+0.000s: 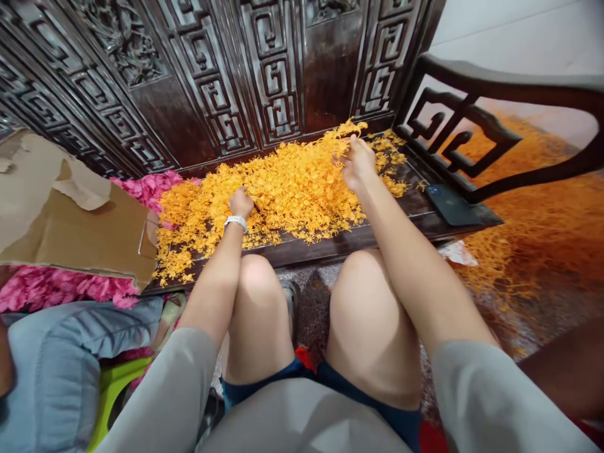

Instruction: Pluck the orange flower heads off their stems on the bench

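Observation:
A long heap of small orange-yellow artificial flower pieces (302,182) covers the seat of a dark carved wooden bench (325,244). My left hand (241,202), below a pale wristband, is curled at the heap's front left part; whatever its fingers hold is hidden. Toward the heap's right end, my right hand (359,165) is raised a little with its fingers bent round some flower pieces at the top of the pile. Its fingertips are partly covered by the orange petals.
At left stands an open cardboard box (51,214) beside pink artificial flowers (70,288). A phone (450,205) lies at the bench's right end, by the armrest (509,82). Orange strands (542,245) are heaped on the right. Another person's jeans-clad leg (70,365) is at lower left.

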`<state>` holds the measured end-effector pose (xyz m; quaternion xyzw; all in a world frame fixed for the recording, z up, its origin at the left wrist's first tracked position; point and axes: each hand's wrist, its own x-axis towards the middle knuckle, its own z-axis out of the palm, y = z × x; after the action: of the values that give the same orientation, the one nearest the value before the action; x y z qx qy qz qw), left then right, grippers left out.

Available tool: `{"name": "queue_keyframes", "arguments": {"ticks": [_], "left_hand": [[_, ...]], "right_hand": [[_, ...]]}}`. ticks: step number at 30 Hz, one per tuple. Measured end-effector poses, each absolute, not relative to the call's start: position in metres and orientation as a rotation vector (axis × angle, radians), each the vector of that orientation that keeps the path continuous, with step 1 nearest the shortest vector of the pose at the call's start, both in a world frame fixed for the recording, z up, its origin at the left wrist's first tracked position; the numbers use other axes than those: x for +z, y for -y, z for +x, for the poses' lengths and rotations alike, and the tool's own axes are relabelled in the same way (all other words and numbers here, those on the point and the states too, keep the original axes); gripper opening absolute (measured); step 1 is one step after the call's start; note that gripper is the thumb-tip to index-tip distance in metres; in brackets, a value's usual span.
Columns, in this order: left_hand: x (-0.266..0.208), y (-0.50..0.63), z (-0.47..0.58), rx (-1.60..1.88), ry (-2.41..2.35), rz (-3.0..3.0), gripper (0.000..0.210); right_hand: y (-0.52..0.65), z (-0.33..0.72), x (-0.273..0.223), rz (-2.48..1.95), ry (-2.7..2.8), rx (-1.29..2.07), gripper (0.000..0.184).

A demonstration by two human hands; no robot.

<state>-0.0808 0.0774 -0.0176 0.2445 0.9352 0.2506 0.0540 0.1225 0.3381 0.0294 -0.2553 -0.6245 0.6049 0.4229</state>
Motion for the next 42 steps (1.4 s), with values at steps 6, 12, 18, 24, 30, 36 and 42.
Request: {"name": "queue_keyframes", "arguments": {"ticks": [6, 12, 18, 24, 30, 36, 42], "left_hand": [[0.027, -0.085, -0.066, 1.024, -2.989, 0.806, 0.086], [0.079, -0.128, 0.004, 1.826, -2.454, 1.477, 0.014], [0.066, -0.178, 0.043, 1.901, -1.872, 1.241, 0.034], [0.052, -0.199, 0.03, 2.069, -1.662, 0.573, 0.03], [0.037, -0.206, 0.018, 2.118, -1.72, 0.678, 0.012], [0.032, -0.203, 0.018, 2.111, -1.828, 1.023, 0.008], [0.027, -0.192, 0.012, 2.079, -1.933, 1.125, 0.018]], "right_hand": [[-0.34, 0.139, 0.039, -0.668, 1.443, 1.617, 0.054], [-0.302, 0.131, 0.058, -0.622, 1.665, 1.558, 0.04], [-0.268, 0.114, 0.061, -0.414, 1.857, 1.454, 0.045], [-0.262, 0.11, 0.052, -0.321, 1.924, 1.51, 0.048], [-0.261, 0.113, 0.051, -0.371, 1.842, 1.771, 0.046], [-0.277, 0.114, 0.05, -0.466, 1.711, 1.81, 0.064], [-0.294, 0.12, 0.046, -0.524, 1.761, 1.663, 0.085]]}}
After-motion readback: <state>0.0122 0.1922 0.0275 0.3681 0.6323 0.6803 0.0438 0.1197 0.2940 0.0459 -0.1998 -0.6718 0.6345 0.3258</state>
